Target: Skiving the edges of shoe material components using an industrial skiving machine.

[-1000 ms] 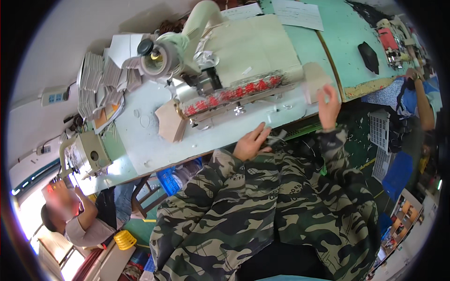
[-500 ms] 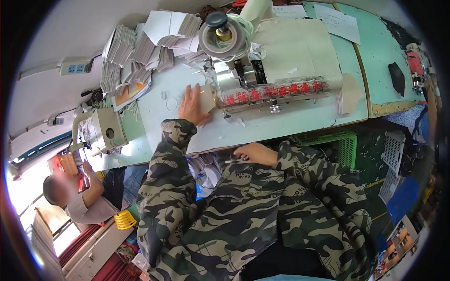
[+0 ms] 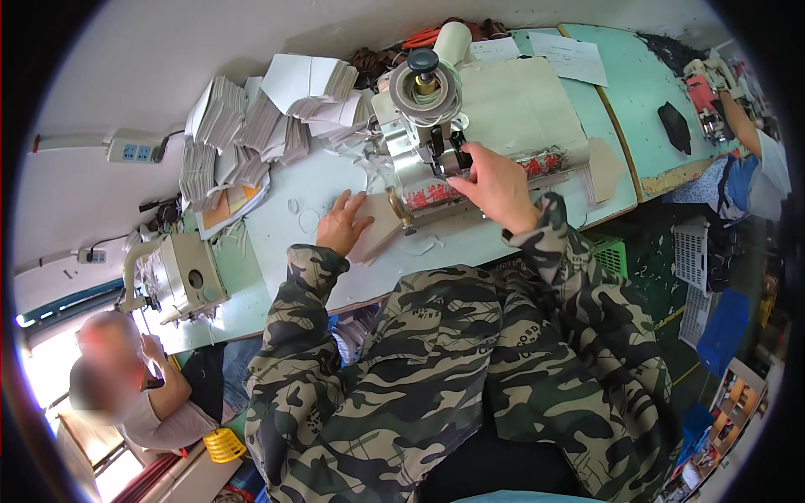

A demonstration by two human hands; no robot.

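My left hand lies on the worktable with its fingers spread, touching the edge of a beige stack of paper. This stack reaches to the brass end of a beige machine that looks like a sewing machine. My right hand is at the machine's front, thumb and forefinger apart beside a dark wheel; its other fingers are partly hidden. Along the machine's front runs a bar with red markings. A black knob tops a round disc wound with pale cord.
Several piles of white folded paper stand at the back left. Another sewing machine is at far left, with a person seated by it. A co-worker's arm reaches in at far right. A green crate sits below the table edge.
My right hand has risen from near my lap to the machine's front. My left hand has drawn slightly nearer, and more of the paper stack shows beside it. The view has shifted.
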